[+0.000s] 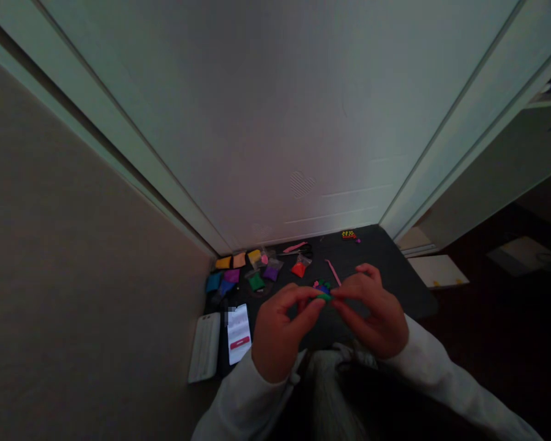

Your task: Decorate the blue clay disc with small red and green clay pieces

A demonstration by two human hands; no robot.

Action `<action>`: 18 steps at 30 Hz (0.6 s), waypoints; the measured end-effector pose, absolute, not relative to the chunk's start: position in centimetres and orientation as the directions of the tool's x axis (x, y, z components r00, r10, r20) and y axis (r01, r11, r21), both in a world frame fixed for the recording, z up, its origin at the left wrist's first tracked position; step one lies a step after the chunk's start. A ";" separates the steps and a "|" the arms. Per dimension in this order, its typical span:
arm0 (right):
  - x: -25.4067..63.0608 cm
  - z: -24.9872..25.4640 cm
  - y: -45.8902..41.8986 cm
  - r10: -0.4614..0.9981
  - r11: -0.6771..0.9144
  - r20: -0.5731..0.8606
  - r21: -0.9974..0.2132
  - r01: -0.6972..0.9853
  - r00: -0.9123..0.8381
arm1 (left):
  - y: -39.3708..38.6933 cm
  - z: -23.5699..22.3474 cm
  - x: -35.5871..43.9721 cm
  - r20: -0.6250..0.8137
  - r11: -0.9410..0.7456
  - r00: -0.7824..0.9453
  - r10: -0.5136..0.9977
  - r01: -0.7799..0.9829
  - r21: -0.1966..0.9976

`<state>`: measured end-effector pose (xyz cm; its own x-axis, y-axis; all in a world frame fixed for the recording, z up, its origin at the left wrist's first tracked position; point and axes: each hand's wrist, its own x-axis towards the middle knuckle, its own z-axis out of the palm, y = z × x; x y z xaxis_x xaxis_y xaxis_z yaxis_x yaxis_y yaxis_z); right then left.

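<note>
Between the fingertips of my left hand [282, 327] is a small green piece of what looks like modelling clay [324, 296]. My right hand [371, 309] is closed in a pinch at the piece's other end, thumb and forefinger touching it. Just behind the fingertips, a blue lump with pink and green bits [322, 285] lies on the dark tabletop [376, 260], partly hidden by my fingers. A slim pink modelling tool [333, 272] rests beyond my right hand.
Small bags of coloured clay, among them green [256, 281], purple [272, 270] and red [299, 267], lie at the left and back. Scissors [306, 250] are near the wall. A lit phone [239, 334] lies beside a white slab-like object [204, 347]. A yellow-dotted piece [348, 234] sits at the back right.
</note>
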<state>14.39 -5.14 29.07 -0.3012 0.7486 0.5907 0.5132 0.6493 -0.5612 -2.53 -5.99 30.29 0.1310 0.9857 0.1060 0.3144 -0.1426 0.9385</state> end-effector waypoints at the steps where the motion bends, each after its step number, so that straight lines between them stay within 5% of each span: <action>1: 14.5 29.0 -5.1 0.753 0.644 0.588 -0.569 0.511 -0.295 | -6.0 30.2 -2.6 0.116 -0.147 0.116 0.986 0.316 0.937; 18: 13.7 29.3 -5.2 0.794 0.605 0.551 -0.673 0.426 -0.258 | -6.1 29.6 -2.4 0.237 -0.261 0.110 0.965 0.329 0.907</action>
